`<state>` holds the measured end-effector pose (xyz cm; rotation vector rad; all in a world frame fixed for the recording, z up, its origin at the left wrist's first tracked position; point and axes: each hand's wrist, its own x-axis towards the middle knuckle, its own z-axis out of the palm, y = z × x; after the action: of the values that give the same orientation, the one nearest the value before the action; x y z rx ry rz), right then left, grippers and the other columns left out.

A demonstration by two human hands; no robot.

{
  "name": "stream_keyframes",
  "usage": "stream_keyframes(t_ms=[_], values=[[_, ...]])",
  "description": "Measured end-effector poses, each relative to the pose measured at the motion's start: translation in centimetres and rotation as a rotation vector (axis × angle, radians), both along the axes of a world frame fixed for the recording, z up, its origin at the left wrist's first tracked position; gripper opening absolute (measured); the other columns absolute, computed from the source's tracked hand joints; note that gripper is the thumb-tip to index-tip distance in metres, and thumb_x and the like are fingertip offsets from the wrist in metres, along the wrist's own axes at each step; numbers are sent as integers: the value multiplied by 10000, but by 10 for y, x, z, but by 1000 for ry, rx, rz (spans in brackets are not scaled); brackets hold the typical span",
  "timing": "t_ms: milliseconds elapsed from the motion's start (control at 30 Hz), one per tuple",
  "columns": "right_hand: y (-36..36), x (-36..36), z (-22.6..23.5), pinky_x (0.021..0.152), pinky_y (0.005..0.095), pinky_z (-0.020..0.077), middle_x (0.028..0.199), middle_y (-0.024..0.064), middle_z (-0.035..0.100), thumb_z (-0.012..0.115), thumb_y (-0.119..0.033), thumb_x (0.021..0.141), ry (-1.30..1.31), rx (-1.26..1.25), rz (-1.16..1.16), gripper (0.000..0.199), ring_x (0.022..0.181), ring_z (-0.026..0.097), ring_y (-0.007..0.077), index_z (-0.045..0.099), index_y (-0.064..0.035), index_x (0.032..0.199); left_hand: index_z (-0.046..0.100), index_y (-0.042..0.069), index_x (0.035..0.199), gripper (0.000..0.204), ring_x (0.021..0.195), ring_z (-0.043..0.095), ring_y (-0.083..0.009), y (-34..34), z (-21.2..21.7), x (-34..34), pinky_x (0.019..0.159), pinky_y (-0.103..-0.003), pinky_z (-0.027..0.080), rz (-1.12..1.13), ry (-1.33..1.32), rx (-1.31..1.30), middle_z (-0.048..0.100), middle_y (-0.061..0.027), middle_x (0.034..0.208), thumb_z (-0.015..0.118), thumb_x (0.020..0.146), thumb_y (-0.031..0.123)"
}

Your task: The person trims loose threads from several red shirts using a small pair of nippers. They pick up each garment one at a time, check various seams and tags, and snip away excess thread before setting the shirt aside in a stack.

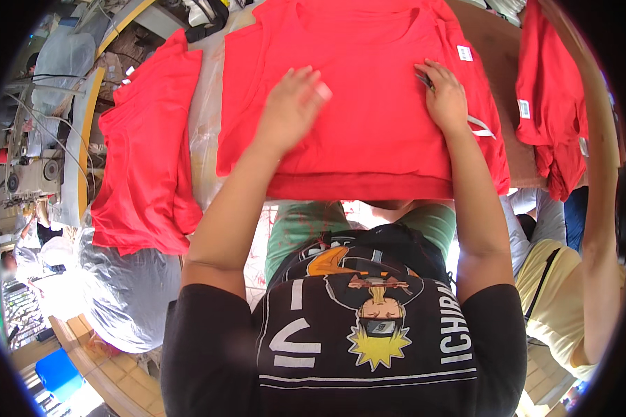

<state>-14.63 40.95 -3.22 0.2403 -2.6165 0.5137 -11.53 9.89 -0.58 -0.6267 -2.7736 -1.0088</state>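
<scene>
A stack of red shirts (368, 104) lies spread on the table in front of me, the neckline of the top one at the far side. My left hand (293, 104) is over the left-middle of the top shirt, slightly blurred, its fingers stretched out and nothing visible in them. Near the shirt's right side, my right hand (444, 97) rests on the cloth, fingers curled around a small dark metal tool that looks like thread snips (425, 80), mostly hidden by the hand. A white label (464, 53) shows beyond that hand, and a white strip (480, 126) lies beside its wrist.
Another red garment (149, 146) hangs over the table's left edge. More red garments (551, 104) lie at the right, near a co-worker's bare arm (600, 208). Sewing machines (38, 174) stand at the far left, above a blue bin (59, 374) on the floor.
</scene>
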Motion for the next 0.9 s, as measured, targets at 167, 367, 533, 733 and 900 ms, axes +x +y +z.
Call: stream_keyframes(t_ms=[167,367,533,733,900], values=[[6,-2,-8,989,413,440,1293,49,599,522,-10,803,43,29,-4,428,1205,543,266,645,-164,1183,609,176,1245,414,1313,449,-277,11,8,112,1115,-520,280,-786,-223,-111,525,-89,1359,573,916,425],[9,-3,-7,943,419,469,1247,87,623,521,-13,822,88,22,50,388,1155,574,285,644,-127,1173,689,109,1136,407,1299,480,-293,-11,31,98,1079,-478,360,-290,187,-43,559,-105,1346,533,940,430],[3,27,19,868,367,489,1099,120,677,508,-53,911,-66,-339,90,305,1006,636,258,627,-87,1190,673,98,1163,361,1147,603,-293,-16,27,120,984,-411,464,-668,-249,28,660,-111,1183,614,908,347],[7,111,69,812,338,498,1112,114,680,709,-253,869,-432,-477,167,419,846,663,237,605,-79,1236,643,110,1192,409,1181,570,-260,-24,27,98,1004,-407,441,-201,44,-106,638,-70,1206,733,801,189],[13,147,70,847,385,518,1316,129,579,838,-321,666,-470,-33,140,687,930,675,287,593,-89,1264,589,112,1249,531,1284,482,-255,-39,8,82,1072,-443,369,-170,89,-334,532,-59,1357,662,732,17]])
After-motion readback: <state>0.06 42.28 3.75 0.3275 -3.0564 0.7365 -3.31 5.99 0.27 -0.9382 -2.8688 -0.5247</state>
